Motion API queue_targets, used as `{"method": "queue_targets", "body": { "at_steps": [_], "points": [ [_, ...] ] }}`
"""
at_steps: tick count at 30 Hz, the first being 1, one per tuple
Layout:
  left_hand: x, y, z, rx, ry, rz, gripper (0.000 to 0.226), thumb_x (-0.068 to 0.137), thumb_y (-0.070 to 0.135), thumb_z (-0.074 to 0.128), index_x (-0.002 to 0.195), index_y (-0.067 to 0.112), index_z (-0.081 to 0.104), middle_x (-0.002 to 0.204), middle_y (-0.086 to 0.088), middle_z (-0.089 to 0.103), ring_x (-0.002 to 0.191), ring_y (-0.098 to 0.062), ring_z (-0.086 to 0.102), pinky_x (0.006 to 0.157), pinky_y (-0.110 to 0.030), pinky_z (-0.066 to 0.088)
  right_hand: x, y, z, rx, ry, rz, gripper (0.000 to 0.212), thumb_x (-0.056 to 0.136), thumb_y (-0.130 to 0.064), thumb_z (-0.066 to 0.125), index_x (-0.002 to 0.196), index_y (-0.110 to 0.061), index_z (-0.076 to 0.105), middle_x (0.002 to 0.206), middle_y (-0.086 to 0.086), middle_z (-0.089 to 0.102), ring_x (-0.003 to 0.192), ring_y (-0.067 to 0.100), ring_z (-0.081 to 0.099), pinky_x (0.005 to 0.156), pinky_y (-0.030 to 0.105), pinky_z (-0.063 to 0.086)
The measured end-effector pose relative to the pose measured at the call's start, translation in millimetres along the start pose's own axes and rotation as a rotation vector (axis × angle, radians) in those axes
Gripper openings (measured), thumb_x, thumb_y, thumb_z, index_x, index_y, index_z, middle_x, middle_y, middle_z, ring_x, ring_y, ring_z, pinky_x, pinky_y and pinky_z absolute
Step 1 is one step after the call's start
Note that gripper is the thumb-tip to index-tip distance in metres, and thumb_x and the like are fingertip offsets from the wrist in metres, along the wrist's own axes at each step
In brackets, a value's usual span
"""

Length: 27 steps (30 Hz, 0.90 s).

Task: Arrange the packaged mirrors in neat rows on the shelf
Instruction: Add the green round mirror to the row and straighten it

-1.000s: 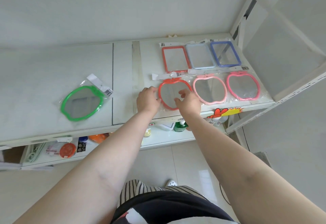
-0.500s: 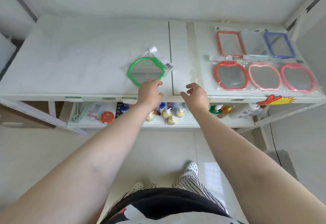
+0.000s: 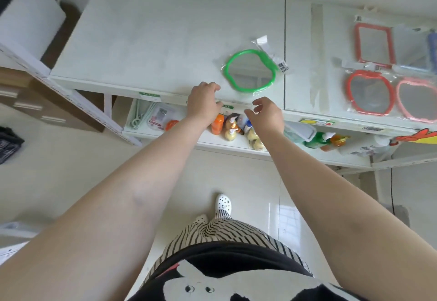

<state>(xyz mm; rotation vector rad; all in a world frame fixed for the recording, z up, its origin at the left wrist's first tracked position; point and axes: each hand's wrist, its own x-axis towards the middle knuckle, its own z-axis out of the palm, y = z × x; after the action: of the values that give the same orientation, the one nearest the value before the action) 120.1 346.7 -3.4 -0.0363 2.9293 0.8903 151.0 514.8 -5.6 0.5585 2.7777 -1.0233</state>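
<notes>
Both bare forearms are reaching forward over the tiled floor toward the front edge of the white shelf. The left hand is hovering at that front edge with fingers loosely curled and nothing in them; the right hand is hanging just beside it, slightly nearer, fingers spread open and empty. Just beyond the two hands, the green apple-shaped packaged mirror is lying flat near the front edge, in its clear wrapper, apart from both hands and centred between them. Toward the shelf's right end, well apart from the green one, a red apple-shaped mirror and a pink apple-shaped mirror are sitting side by side along the front edge. Behind them, toward the back edge, a red rectangular mirror is lying flat.
</notes>
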Motion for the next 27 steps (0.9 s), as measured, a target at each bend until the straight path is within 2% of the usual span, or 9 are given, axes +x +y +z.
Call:
{"method": "queue_targets", "body": {
  "at_steps": [4, 10, 15, 21, 23, 25, 27],
  "points": [
    [16, -4, -8, 0.029, 0.030, -0.027, 0.043, 0.085, 0.020, 0.062, 0.127, 0.017, 0.056, 0.126, -0.008, 0.058, 0.119, -0.028, 0.051, 0.096, -0.036, 0.042, 18, -11, 1, 0.011, 0.003, 0.000, 0.036, 0.086, -0.033, 0.061, 0.120, -0.021, 0.058, 0.113, -0.002, 0.065, 0.105, 0.021, 0.062, 0.084, 0.033, 0.049],
    [38, -10, -14, 0.013, 0.008, -0.054, 0.044, 0.085, 0.021, 0.062, 0.128, 0.015, 0.053, 0.128, -0.009, 0.056, 0.120, -0.029, 0.050, 0.099, -0.037, 0.043, 37, -14, -7, 0.000, 0.054, 0.107, 0.038, 0.085, -0.036, 0.060, 0.120, -0.022, 0.056, 0.114, -0.002, 0.065, 0.106, 0.022, 0.062, 0.087, 0.037, 0.051],
    [71, -9, -12, -0.054, -0.101, -0.064, 0.053, 0.087, 0.024, 0.063, 0.135, 0.013, 0.045, 0.135, -0.010, 0.049, 0.125, -0.028, 0.047, 0.102, -0.035, 0.041, 50, -20, -6, 0.052, 0.100, 0.296, 0.044, 0.086, -0.036, 0.059, 0.124, -0.016, 0.052, 0.119, 0.002, 0.062, 0.108, 0.024, 0.060, 0.083, 0.034, 0.045],
    [116, -6, -15, -0.036, -0.268, 0.041, 0.059, 0.088, 0.028, 0.061, 0.139, 0.010, 0.038, 0.138, -0.014, 0.045, 0.128, -0.031, 0.044, 0.102, -0.034, 0.038, 55, -35, 7, 0.138, 0.201, 0.468, 0.043, 0.087, -0.039, 0.059, 0.119, -0.012, 0.052, 0.112, 0.005, 0.062, 0.105, 0.027, 0.059, 0.078, 0.032, 0.041],
    [130, -6, -18, -0.007, -0.346, 0.106, 0.058, 0.089, 0.028, 0.061, 0.139, 0.008, 0.037, 0.138, -0.015, 0.044, 0.128, -0.032, 0.044, 0.100, -0.034, 0.038, 58, -44, 14, 0.152, 0.216, 0.523, 0.039, 0.086, -0.042, 0.060, 0.113, -0.013, 0.055, 0.100, 0.004, 0.060, 0.098, 0.026, 0.058, 0.077, 0.032, 0.042],
    [141, -5, -21, 0.006, -0.445, 0.166, 0.059, 0.089, 0.026, 0.061, 0.139, 0.006, 0.036, 0.141, -0.016, 0.043, 0.130, -0.032, 0.042, 0.101, -0.034, 0.036, 62, -51, 24, 0.198, 0.236, 0.575, 0.027, 0.085, -0.042, 0.060, 0.090, -0.016, 0.054, 0.077, 0.002, 0.054, 0.081, 0.027, 0.053, 0.068, 0.031, 0.040],
    [148, -4, -22, -0.009, -0.518, 0.184, 0.057, 0.090, 0.025, 0.060, 0.138, 0.006, 0.037, 0.142, -0.017, 0.044, 0.131, -0.032, 0.042, 0.103, -0.034, 0.036, 63, -59, 33, 0.264, 0.255, 0.602, 0.030, 0.085, -0.038, 0.061, 0.075, -0.013, 0.049, 0.062, 0.001, 0.046, 0.069, 0.027, 0.049, 0.060, 0.029, 0.036]
  ]
}}
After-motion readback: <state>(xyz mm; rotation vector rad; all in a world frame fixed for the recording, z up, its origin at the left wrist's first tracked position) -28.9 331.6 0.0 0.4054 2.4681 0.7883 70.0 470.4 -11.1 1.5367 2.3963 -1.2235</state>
